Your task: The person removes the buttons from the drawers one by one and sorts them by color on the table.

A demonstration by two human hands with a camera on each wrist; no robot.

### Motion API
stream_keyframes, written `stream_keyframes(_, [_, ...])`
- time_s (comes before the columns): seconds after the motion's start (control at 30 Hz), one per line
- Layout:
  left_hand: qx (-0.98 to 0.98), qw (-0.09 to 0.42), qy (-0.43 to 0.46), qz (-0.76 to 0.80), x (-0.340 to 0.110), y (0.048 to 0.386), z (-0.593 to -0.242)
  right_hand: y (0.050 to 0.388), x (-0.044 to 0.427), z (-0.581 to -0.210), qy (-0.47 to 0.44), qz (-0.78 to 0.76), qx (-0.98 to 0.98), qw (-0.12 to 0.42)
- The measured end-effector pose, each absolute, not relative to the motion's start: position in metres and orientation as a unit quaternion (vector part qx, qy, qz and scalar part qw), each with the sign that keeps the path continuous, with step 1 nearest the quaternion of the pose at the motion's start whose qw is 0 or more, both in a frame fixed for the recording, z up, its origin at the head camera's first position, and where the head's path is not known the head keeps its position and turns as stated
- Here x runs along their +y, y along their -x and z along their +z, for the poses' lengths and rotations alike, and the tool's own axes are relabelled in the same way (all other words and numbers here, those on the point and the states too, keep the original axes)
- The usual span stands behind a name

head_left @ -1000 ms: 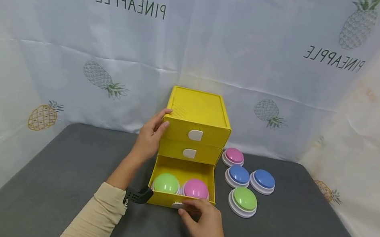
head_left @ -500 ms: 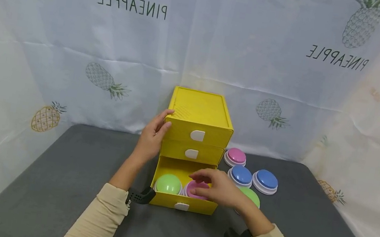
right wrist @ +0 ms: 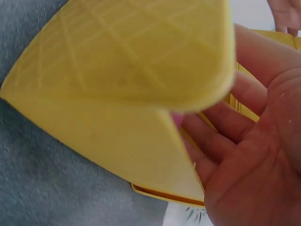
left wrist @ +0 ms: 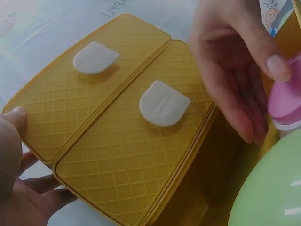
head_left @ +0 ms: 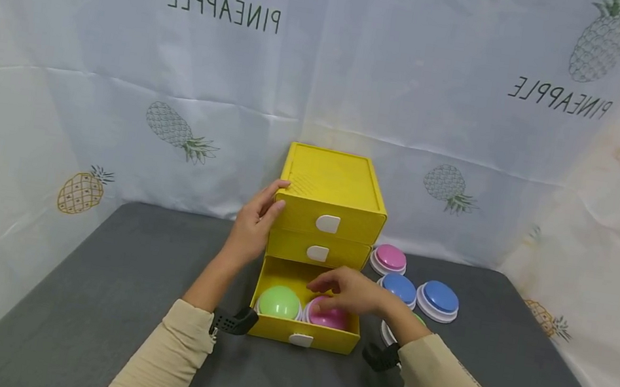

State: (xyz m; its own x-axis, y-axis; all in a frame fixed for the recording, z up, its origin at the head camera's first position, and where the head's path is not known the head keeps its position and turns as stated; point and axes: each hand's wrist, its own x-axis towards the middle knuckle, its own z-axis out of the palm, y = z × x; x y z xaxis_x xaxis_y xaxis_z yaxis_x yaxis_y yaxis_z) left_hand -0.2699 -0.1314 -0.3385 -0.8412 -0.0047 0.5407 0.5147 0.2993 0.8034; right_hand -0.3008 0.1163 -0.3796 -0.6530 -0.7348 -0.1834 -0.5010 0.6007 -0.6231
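Observation:
A yellow drawer cabinet (head_left: pixel 338 178) stands on the table, its bottom drawer (head_left: pixel 328 339) pulled out. Inside the drawer are a green dome push button (head_left: pixel 279 302) and a pink dome push button (head_left: pixel 333 318), side by side. My left hand (head_left: pixel 249 228) holds the cabinet's upper left edge, its thumb (left wrist: pixel 16 115) on the top drawer's front and the other fingers along the side. Over the pink button reaches my right hand (head_left: pixel 358 293), fingers loosely bent, thumb (left wrist: pixel 278 68) at the dome. Whether the thumb touches it, I cannot tell. The drawer wall (right wrist: pixel 141 136) partly hides the fingers in the right wrist view.
Right of the cabinet, a pink button (head_left: pixel 391 257), two blue buttons, one nearer (head_left: pixel 399 288) and one further right (head_left: pixel 441 297), and a green button (head_left: pixel 388 333) lie on the dark table (head_left: pixel 152 303). My right forearm partly covers the green one. A pineapple-print curtain (head_left: pixel 279 77) hangs behind.
My right hand has left the bottom drawer's white tab and moved up over the pink button inside the drawer. The left hand keeps its hold on the cabinet.

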Motion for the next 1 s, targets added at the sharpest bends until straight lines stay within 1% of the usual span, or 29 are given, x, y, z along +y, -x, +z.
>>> stream_keyframes(0.23, [-0.772, 0.221, 0.164, -0.572, -0.129, 0.269, -0.337, 0.302, 0.116, -0.377, 0.385, -0.194, 0.876, 0.216])
stream_keyframes(0.53, [-0.775, 0.213, 0.163, -0.573, -0.13, 0.268, -0.336, 0.298, 0.114, -0.369, 0.368, -0.195, 0.879, 0.231])
stream_keyframes(0.87, [-0.774, 0.216, 0.163, -0.572, -0.132, 0.268, -0.336, 0.294, 0.117, -0.361, 0.371, -0.179, 0.891, 0.189])
stream_keyframes(1.0, [-0.775, 0.219, 0.163, -0.57, -0.132, 0.268, -0.336, 0.294, 0.122, -0.362, 0.371, -0.184, 0.891, 0.184])
